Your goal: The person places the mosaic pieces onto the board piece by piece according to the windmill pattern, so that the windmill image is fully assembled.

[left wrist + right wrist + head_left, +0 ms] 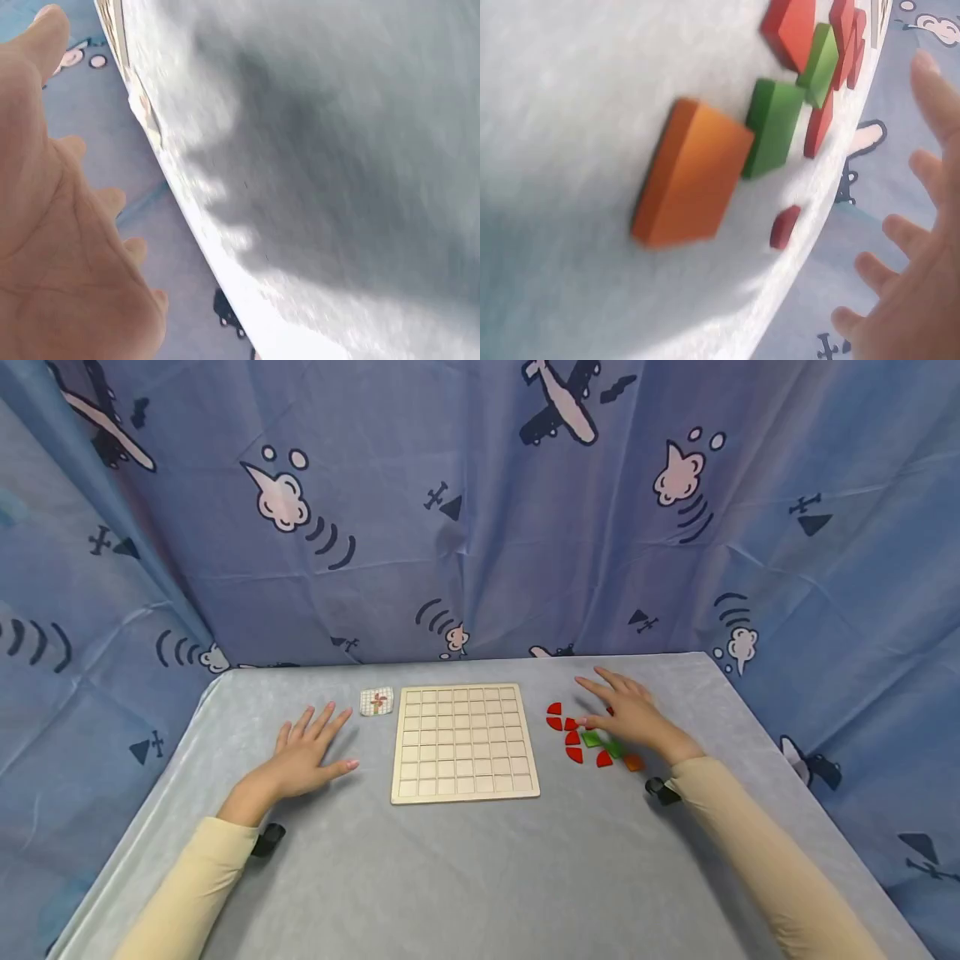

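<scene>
Left hand (303, 760), gridded board (465, 748), right hand (633, 717).
The left hand's fingers are spread, a patterned card (377, 701) just beside their tips; the board lies between the hands; red pieces (574, 755) and green pieces (591, 739) lie beside and below the right hand's spread fingers, an orange piece (633, 763) near its wrist.

The surface (465, 877) was pale grey. On it lay a gridded board (465, 743), a small card (377, 701) just beside the board's upper left corner, and, right of the board, several red pieces (573, 755), two green pieces (591, 739) and an orange piece (633, 763).
</scene>
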`<state>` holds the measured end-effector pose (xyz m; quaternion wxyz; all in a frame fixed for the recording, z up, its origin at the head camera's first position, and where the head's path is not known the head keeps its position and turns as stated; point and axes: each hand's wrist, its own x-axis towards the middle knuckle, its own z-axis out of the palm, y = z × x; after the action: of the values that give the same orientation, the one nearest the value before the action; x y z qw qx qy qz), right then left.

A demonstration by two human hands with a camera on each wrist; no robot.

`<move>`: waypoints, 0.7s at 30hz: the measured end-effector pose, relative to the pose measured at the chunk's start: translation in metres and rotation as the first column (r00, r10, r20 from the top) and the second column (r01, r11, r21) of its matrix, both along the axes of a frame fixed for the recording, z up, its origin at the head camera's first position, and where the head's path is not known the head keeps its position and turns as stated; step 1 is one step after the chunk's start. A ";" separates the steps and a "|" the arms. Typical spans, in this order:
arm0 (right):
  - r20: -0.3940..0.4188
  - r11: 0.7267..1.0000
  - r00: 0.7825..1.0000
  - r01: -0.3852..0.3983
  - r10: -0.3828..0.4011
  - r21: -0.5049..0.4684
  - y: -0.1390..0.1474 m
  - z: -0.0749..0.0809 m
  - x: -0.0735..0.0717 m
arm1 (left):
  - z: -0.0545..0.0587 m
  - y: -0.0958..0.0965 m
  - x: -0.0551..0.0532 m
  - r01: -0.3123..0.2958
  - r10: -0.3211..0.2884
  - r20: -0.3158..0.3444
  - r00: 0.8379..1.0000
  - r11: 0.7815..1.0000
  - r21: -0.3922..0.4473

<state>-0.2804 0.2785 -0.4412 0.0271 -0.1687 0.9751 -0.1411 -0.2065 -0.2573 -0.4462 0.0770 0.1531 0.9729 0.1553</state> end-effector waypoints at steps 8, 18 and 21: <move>0.067 0.986 0.997 0.057 -0.047 -0.158 -0.013 -0.008 -0.016 | -0.004 0.020 0.008 0.063 -0.068 0.045 0.997 0.992 0.105; 0.110 0.959 0.990 0.115 -0.089 -0.257 -0.027 -0.018 -0.024 | -0.015 0.050 0.014 0.121 -0.129 0.031 0.991 0.973 0.196; 0.104 0.957 0.990 0.121 -0.097 -0.263 -0.030 -0.021 -0.025 | -0.019 0.056 0.016 0.128 -0.135 0.024 0.991 0.973 0.193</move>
<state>-0.3053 0.2482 -0.4625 0.0400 -0.1103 0.9526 -0.2806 -0.1908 -0.2008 -0.4652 0.0901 0.2209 0.9396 0.2454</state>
